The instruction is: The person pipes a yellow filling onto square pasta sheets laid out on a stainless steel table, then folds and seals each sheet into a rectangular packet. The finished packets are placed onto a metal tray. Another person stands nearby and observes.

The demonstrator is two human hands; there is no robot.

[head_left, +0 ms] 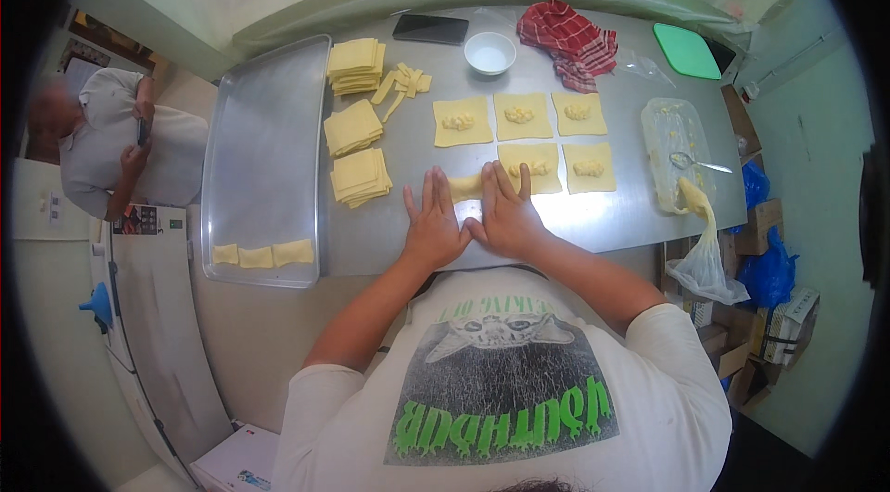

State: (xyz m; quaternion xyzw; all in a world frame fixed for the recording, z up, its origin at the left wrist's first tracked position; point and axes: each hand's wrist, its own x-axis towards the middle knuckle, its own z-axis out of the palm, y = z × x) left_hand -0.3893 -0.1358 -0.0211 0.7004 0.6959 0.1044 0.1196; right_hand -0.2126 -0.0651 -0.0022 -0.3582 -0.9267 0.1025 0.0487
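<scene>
T-shirt (514, 381), off-white, w/ graphic print. L hand (434, 221) & R hand (507, 216): approx. flat, fingers extended, gripping nothing, fingertips at either end of 1 folded pastry (466, 187) on steel table (371, 246). Pastry: pale yellow, short, smooth; mid-part visible, ends hidden by fingers. Handling (est.): light, soft, prob. tears if pinched; best lifted at both ends, from below. Beyond: 5 topped dough squares (526, 129), unfolded.

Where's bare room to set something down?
Most: the tray, above its three folded pastries. Less: the table between the stacked dough squares and the left hand. Crowded: between that and the right hand, where a dough piece lies, and among the close-set filled squares.
</scene>
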